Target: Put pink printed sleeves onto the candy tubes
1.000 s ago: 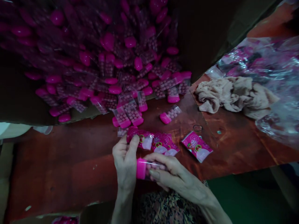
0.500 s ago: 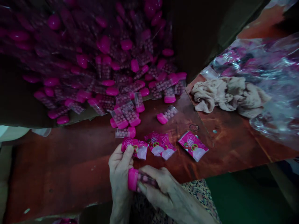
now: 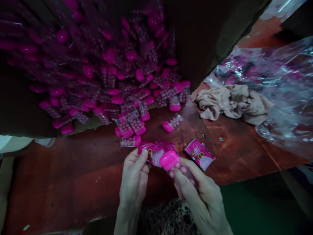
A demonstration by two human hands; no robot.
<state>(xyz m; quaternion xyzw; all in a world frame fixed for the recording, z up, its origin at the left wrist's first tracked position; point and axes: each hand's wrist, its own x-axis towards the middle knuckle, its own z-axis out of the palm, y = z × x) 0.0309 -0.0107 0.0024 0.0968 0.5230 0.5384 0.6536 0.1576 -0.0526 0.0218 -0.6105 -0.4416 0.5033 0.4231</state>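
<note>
My left hand (image 3: pixel 135 176) pinches a pink printed sleeve (image 3: pixel 156 156) between thumb and fingers. Close on its right, my right hand (image 3: pixel 198 189) grips a clear container of pink balls (image 3: pixel 178 168), its bright pink cap pointing up and left over the sleeve's right end. More printed sleeves lie partly hidden behind the held one. A separate printed sleeve (image 3: pixel 200 154) rests flat on the red table to the right. Beyond the hands, a single capped container (image 3: pixel 172 122) lies on its side, and a small group of containers (image 3: pixel 130 125) lies by the box opening.
A large dark cardboard box (image 3: pixel 207 36) at the back holds a heap of pink-capped containers (image 3: pixel 110 71). On the right are a crumpled beige cloth (image 3: pixel 232 102) and clear plastic bags (image 3: pixel 288 98). The red table (image 3: pixel 73 179) runs underneath.
My right hand has raised the container and turned it, bringing its cap up beside the sleeve. My left hand has shifted slightly right with its sleeve. The view has moved a little.
</note>
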